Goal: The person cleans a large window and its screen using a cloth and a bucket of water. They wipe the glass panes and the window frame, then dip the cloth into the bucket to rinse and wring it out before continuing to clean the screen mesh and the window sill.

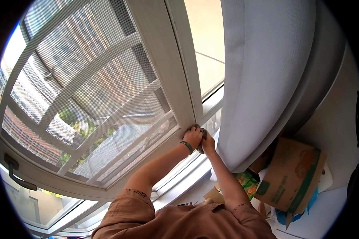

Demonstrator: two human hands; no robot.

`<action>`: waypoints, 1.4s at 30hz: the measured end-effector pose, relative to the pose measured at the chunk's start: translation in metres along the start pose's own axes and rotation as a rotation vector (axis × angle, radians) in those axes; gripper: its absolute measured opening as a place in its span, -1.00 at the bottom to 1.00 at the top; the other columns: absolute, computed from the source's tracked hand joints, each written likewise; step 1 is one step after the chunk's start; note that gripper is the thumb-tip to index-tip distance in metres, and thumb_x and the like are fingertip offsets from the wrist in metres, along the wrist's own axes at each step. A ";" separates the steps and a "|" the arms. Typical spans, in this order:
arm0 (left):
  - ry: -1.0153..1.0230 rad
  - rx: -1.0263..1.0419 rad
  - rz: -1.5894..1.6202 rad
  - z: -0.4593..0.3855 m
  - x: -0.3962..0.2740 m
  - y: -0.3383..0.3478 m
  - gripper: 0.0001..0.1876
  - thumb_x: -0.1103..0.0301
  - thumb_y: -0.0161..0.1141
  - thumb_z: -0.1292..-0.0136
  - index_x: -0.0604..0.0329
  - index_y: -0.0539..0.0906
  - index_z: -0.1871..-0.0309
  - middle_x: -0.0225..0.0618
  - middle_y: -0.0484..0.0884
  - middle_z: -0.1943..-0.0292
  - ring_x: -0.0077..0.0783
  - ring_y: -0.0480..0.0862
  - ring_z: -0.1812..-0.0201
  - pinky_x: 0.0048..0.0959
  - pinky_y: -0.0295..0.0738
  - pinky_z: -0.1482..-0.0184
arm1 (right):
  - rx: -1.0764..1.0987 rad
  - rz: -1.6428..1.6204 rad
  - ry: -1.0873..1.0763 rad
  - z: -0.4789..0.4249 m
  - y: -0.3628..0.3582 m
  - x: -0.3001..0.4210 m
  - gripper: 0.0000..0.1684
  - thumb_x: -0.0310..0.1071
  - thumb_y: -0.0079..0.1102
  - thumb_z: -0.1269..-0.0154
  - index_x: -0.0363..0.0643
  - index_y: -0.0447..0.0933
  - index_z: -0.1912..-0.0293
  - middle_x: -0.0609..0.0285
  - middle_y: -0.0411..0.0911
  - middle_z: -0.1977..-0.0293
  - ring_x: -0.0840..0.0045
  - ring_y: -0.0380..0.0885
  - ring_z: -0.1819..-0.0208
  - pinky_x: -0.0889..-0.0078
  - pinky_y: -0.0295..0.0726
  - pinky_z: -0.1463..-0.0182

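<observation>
A crumpled grey-brown cloth (200,149) is bunched at the lower hinge-side corner of an open white window sash (179,74). My left hand (193,137), with a dark band at the wrist, grips the cloth from the left, its fingers bent over the top. Close beside it, my right hand (208,144) holds the cloth's right side. Both arms are stretched out, and the hands partly hide the cloth. Insect mesh (107,83) with pale bars behind it fills the sash.
A white curtain (266,68) hangs just right of my hands. Below it stand a cardboard box (288,176) and a green printed carton (246,182). The dark window handle (21,177) sticks out at lower left. The white sill (182,185) runs beneath my arms.
</observation>
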State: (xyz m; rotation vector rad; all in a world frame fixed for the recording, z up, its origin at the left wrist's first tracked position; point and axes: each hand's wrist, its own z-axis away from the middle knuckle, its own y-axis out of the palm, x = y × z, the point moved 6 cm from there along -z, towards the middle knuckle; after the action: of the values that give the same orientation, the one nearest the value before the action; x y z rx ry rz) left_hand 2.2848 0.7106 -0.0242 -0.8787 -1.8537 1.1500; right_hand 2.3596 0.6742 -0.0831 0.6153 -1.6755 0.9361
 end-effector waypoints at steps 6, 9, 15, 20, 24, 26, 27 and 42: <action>0.009 -0.316 0.073 -0.066 0.026 -0.111 -0.90 0.40 0.10 -0.06 0.08 0.59 0.35 -0.31 0.51 0.20 -0.24 0.48 0.08 -0.33 0.49 0.09 | -0.128 -0.654 -0.173 -0.054 -0.040 0.097 -0.78 -0.36 -0.02 -0.31 -0.27 0.47 0.12 0.14 0.57 0.21 0.60 0.53 0.19 0.62 0.55 0.26; 0.031 -0.236 -0.037 -0.067 0.000 -0.120 -0.88 0.37 0.10 -0.09 0.06 0.60 0.30 -0.35 0.50 0.18 -0.25 0.46 0.08 -0.35 0.47 0.12 | -0.088 -0.718 -0.132 -0.075 -0.023 0.056 -0.82 -0.38 0.03 -0.30 -0.24 0.47 0.14 0.17 0.53 0.26 0.46 0.55 0.26 0.47 0.54 0.24; -0.126 0.000 -0.006 0.100 0.018 -0.085 -0.80 0.34 0.13 -0.05 -0.02 0.60 0.20 -0.40 0.45 0.13 -0.26 0.45 0.10 -0.31 0.47 0.18 | -0.076 0.284 -0.455 0.080 0.107 0.052 -0.79 -0.35 0.05 -0.28 -0.20 0.43 0.11 0.08 0.45 0.30 0.25 0.53 0.28 0.33 0.54 0.29; -0.361 0.211 0.056 0.318 0.060 -0.100 -0.77 0.42 0.16 0.01 0.04 0.55 0.21 -0.30 0.45 0.14 -0.09 0.46 0.02 -0.11 0.48 0.10 | 0.320 -0.074 0.005 0.241 0.233 0.068 -0.64 -0.34 0.02 -0.25 -0.34 0.30 0.02 -0.18 0.51 0.21 -0.10 0.49 0.12 -0.04 0.49 0.09; -0.399 0.130 0.058 0.395 0.082 -0.134 -0.79 0.50 0.14 0.01 0.15 0.61 0.24 -0.23 0.52 0.19 -0.03 0.49 0.12 -0.13 0.48 0.13 | 0.629 -0.156 0.238 0.290 0.269 0.101 -0.55 -0.36 -0.01 -0.23 -0.42 0.21 -0.04 -0.36 0.51 0.20 -0.16 0.48 0.07 -0.07 0.47 0.04; -0.387 0.064 0.107 0.384 0.083 -0.138 -0.79 0.50 0.12 0.00 0.17 0.61 0.24 -0.24 0.52 0.20 -0.05 0.50 0.15 -0.16 0.48 0.13 | 0.601 -0.195 0.180 0.282 0.261 0.101 -0.57 -0.36 -0.02 -0.23 -0.39 0.23 -0.04 -0.34 0.51 0.21 -0.16 0.48 0.07 -0.06 0.48 0.05; -0.399 0.042 0.120 0.377 0.080 -0.135 -0.79 0.49 0.11 -0.01 0.16 0.60 0.23 -0.25 0.52 0.19 -0.07 0.49 0.16 -0.19 0.48 0.13 | 0.546 -0.213 0.150 0.274 0.250 0.102 -0.59 -0.37 -0.03 -0.23 -0.37 0.24 -0.03 -0.32 0.51 0.21 -0.16 0.48 0.08 -0.06 0.48 0.05; -0.236 -0.333 0.319 0.047 0.030 -0.117 -0.76 0.52 0.10 -0.05 0.18 0.50 0.15 -0.17 0.46 0.15 -0.13 0.48 0.16 -0.30 0.49 0.14 | -0.139 -0.256 -0.232 0.012 0.008 0.087 -0.72 -0.41 -0.08 -0.29 -0.31 0.41 0.04 -0.06 0.40 0.11 0.11 0.42 0.05 0.24 0.38 -0.09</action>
State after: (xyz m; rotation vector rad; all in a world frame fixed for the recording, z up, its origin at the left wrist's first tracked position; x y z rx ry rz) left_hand 2.2117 0.6758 0.0768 -1.3112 -2.1960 1.1933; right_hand 2.3207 0.6736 -0.0034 0.8462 -1.7970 0.5775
